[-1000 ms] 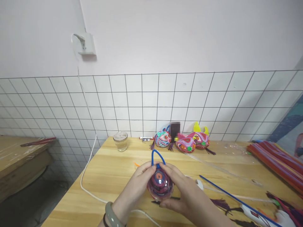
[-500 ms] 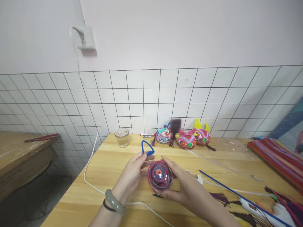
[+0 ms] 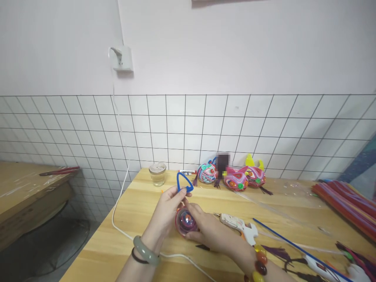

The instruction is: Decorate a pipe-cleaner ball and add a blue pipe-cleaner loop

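My left hand [image 3: 169,206] pinches a blue pipe cleaner [image 3: 189,189] bent into a pointed loop, which stands up above the thumb and fingertips. Between my hands, low over the table, is a clear round plastic ball [image 3: 186,222] with coiled pink, purple and blue strands and an orange centre. My right hand [image 3: 210,229] is closed round its right side, fingers over the top and thumb below. The left fingers lie close behind the ball; whether they touch it is hidden. Just right of my right hand lies a white glue gun [image 3: 233,222].
Colourful coiled ornaments with tassels [image 3: 236,181] stand by the tiled wall, near a glass cup [image 3: 158,174] and a marker [image 3: 187,172]. A long blue pipe cleaner [image 3: 282,235], a power strip [image 3: 320,266] and a red bundle of pipe cleaners [image 3: 343,201] lie rightward. A white cord [image 3: 117,229] crosses the left edge.
My right hand has brought the ball left, closer to my left hand, and wraps it more tightly. The glue gun now shows more fully. The view has shifted slightly.
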Tool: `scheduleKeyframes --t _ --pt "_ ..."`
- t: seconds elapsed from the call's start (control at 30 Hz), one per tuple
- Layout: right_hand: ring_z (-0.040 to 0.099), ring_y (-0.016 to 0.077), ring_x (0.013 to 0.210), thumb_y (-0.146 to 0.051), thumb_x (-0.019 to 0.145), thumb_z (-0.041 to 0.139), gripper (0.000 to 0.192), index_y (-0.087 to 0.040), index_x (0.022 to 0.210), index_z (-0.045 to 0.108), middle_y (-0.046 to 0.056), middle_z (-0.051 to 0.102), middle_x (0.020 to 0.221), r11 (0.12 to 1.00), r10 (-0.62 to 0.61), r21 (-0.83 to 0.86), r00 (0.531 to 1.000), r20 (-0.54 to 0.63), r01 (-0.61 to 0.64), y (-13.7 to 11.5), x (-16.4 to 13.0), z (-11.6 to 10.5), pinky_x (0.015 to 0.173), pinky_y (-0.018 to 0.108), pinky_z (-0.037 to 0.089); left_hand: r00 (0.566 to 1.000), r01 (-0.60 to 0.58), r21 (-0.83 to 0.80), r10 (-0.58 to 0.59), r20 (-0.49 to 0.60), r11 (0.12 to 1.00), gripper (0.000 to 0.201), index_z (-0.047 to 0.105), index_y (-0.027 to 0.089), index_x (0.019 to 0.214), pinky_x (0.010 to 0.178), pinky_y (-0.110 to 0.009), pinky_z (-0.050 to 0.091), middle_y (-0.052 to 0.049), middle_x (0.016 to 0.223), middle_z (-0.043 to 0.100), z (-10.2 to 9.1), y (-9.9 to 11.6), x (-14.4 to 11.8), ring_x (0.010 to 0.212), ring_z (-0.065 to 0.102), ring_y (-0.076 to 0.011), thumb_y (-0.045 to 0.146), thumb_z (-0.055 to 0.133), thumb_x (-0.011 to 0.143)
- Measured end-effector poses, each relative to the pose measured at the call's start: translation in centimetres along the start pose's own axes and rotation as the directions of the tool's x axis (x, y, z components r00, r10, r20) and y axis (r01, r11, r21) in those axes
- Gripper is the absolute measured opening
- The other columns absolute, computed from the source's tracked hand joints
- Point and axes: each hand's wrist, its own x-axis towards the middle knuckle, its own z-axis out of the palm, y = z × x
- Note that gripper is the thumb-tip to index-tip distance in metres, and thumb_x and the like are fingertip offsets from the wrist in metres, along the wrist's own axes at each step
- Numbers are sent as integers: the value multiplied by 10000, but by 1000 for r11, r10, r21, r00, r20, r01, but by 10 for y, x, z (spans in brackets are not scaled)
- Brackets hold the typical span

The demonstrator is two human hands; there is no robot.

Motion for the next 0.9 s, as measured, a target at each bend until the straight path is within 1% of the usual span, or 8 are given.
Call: scheduleKeyframes --t 0.17,0.33,0.5,0.63,0.7,0.73,0.83,0.9 --pt "427 229 1167 -187 693 629 760 -254 1351 253 75 386 1321 998 -39 45 999 11 39 2 -4 5 947 309 343 1000 -11 -44 12 28 999 174 661 122 760 536 -224 371 -38 666 621 -1 7 -3 512 462 -83 284 637 698" --pt "406 210 1177 -159 685 621 759 -247 1346 258 68 370 1327 997 -52 54 999 9 52 4 -12 4 970 294 321 1000 -23 -61 24 15 998 195 658 130 842 542 -227 383 -51 716 636 -1 8 -3 545 482 -92 245 642 686" --pt "407 217 1179 -207 694 617 759 -244 1355 248 77 315 1359 999 -45 24 998 43 44 -3 -16 6 959 280 339 1000 -9 -79 10 15 997 160 636 133 823 545 -230 393 -42 698 630 0 7 -3 556 495 -97 230 628 696" --pt "276 267 1273 -296 693 634 816 -224 1383 204 108 231 1419 1000 13 -12 999 44 -12 -2 -18 7 1014 356 279 1000 25 -92 -23 15 995 172 639 120 809 565 -230 403 -54 690 650 1 7 -3 566 511 -103 231 647 678" --pt "228 268 1296 -336 705 632 820 -213 1388 196 112 230 1428 1000 24 17 1000 -10 -24 0 -19 5 1038 387 244 999 41 -103 -39 19 994 183 640 114 807 576 -231 406 -57 686 654 2 7 -3 568 517 -104 233 658 669" --pt "232 262 1296 -348 715 627 805 -213 1386 204 110 247 1424 998 22 52 998 -52 -20 2 -19 4 1044 395 238 999 44 -106 -41 27 993 185 640 113 806 578 -232 407 -55 682 653 3 8 -4 565 517 -103 235 661 669" --pt "353 240 1236 -354 758 595 678 -232 1349 287 98 359 1374 972 53 234 979 -198 -5 3 -23 -3 1010 416 310 996 60 -97 -53 73 993 190 638 119 806 567 -229 402 -45 670 645 5 7 -5 557 519 -102 255 663 676" --pt "444 231 1165 -345 785 572 557 -240 1294 373 97 447 1309 920 99 391 959 -265 13 2 -27 -9 960 421 377 990 89 -71 -80 120 993 206 636 127 824 550 -226 396 -42 671 642 7 5 -7 549 523 -102 274 662 682"
